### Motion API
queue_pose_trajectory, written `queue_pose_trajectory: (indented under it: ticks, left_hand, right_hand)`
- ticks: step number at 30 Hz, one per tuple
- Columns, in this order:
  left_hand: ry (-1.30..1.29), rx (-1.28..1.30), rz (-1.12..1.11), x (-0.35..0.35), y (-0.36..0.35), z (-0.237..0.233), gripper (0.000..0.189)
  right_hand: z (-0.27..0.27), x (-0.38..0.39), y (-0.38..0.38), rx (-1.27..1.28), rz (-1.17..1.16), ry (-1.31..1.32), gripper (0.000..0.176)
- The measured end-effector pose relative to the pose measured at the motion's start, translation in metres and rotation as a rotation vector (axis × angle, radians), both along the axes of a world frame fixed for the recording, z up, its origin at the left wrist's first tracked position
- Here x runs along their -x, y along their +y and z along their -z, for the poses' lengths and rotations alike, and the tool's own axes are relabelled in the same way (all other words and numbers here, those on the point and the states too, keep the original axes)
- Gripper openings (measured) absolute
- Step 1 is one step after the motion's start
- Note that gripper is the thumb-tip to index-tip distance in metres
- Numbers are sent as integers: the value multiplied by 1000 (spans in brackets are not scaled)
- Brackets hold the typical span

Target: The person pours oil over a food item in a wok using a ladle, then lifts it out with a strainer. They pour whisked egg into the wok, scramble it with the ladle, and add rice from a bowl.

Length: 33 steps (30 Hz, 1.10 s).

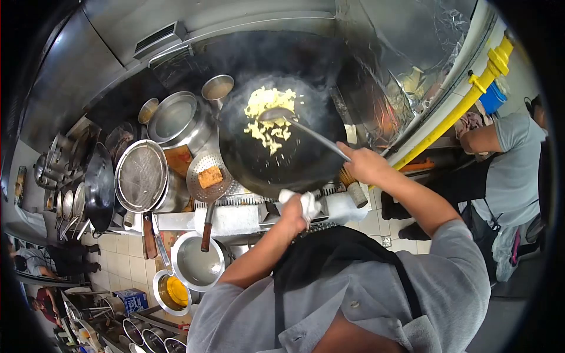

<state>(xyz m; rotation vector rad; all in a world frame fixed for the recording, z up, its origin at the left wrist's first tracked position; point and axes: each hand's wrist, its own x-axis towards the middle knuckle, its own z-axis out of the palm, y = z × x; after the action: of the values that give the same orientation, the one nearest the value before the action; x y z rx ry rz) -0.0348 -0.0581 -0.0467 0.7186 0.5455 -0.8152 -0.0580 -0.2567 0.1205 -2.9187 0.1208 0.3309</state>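
A large dark wok (312,159) sits on the stove, steaming, with pale yellow chopped food (271,105) in its upper left part. My right hand (365,165) is closed round the handle of a metal ladle (321,138), whose bowl rests on the food. At the wok's near edge, my left hand (294,213) grips a white cloth (310,206) against the rim. Left of the wok, a perforated skimmer (197,167) with a wooden handle holds a browned block (209,177).
Left are a mesh strainer (141,176), a lidded steel pot (173,117), a pot of liquid (200,262) and a bowl of yellow food (175,292). A yellow pipe (459,112) runs at right, with a person (512,159) beyond. Other people stand at lower left.
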Motion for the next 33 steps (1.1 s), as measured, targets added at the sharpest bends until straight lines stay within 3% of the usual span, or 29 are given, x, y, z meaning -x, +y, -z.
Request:
queue_pose_trajectory:
  ticks: [1, 4, 7, 8, 9, 12, 14, 16, 17, 18, 19, 20, 21, 22, 24, 25, 26, 28, 29, 30, 33]
  left_hand:
    - [-4, 0, 1, -8, 0, -6, 28]
    - [-76, 136, 154, -53, 0, -9, 29]
    - [-194, 99, 87, -71, 0, 24, 28]
    - [-173, 199, -9, -62, -1, 41, 26]
    - [-111, 139, -19, -41, -2, 40, 24]
    - [-23, -6, 24, 4, 7, -19, 20]
    - [56, 135, -45, -21, 7, -28, 21]
    - [-88, 161, 24, -68, 10, -19, 23]
    - [-80, 124, 42, -84, 12, -11, 23]
    - [-76, 78, 65, -101, 12, 0, 24]
    - [-78, 149, 85, -115, 11, 24, 25]
    - [-82, 154, 78, -121, 10, 32, 25]
    - [-89, 136, 76, -124, 7, 38, 26]
    - [-93, 113, 77, -126, 6, 41, 27]
    - [-85, 78, 89, -124, 8, 38, 28]
    - [-91, 66, 95, -124, 9, 38, 29]
    - [-99, 58, 95, -126, 9, 37, 29]
    - [-80, 70, 80, -130, 7, 46, 30]
    - [-65, 80, 76, -131, 5, 49, 31]
    - [-63, 86, 76, -132, 4, 50, 31]
    - [-49, 102, 81, -127, 5, 54, 25]
  right_hand:
    - [-18, 6, -1, -4, 7, 83, 59]
    - [-1, 7, -17, -31, -113, 81, 58]
    - [20, -15, 3, 65, -25, 90, 56]
    - [32, -25, 3, 64, 27, 57, 56]
    - [35, -28, 1, 61, 43, 5, 57]
    - [3, -5, -11, -103, 26, -143, 60]
    - [1, 4, -32, -130, 41, -153, 57]
    - [6, 2, -46, -222, -15, -220, 52]
    - [15, -21, -28, -251, 140, -132, 49]
    - [63, -43, -35, -246, 160, -234, 48]
    - [64, -57, -11, -346, 318, -136, 48]
    - [153, -86, -31, -267, 139, -503, 51]
    - [100, -78, 18, -963, 620, -26, 50]
    - [103, -88, 24, -1171, 635, 79, 47]
    - [96, -95, 13, -1193, 619, 186, 41]
    - [93, -90, 6, -1039, 364, 147, 41]
    - [85, -84, 12, -1031, 359, 152, 41]
    - [61, -67, 30, -1230, 425, 188, 45]
    - [47, -68, 38, -1385, 567, 243, 32]
    - [56, -77, 32, -1379, 569, 243, 32]
    - [91, -93, 23, -1862, 860, 811, 14]
